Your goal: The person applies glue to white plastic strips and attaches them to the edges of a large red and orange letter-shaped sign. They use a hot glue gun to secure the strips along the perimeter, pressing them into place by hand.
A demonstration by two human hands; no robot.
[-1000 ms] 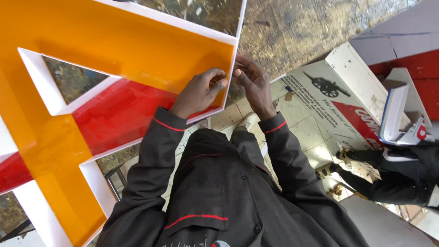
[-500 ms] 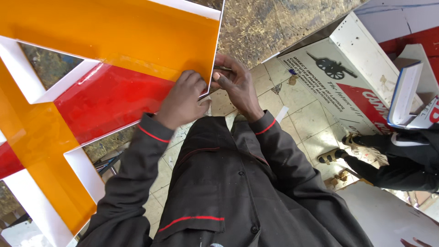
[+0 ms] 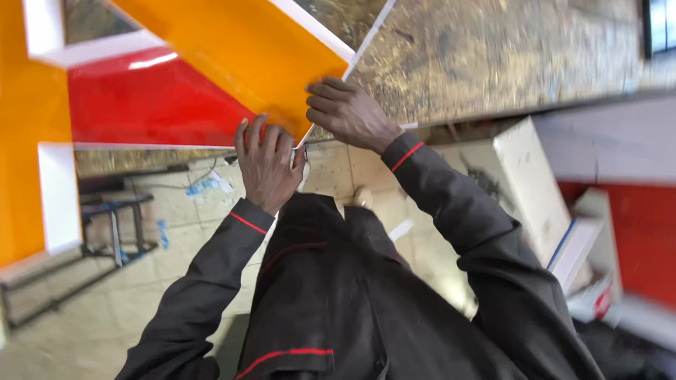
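Two hands at one corner of a large sign (image 3: 211, 49), upper left: orange face, red band, white edging. Left hand (image 3: 267, 165) lies flat on the corner, grip released. Right hand (image 3: 348, 112) pinches the white edge, fingers curled. White box (image 3: 524, 183) right; red panel (image 3: 644, 239) far right.

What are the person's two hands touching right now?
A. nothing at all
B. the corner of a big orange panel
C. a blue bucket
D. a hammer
B: the left hand and right hand both press on the orange panel at its pointed corner.
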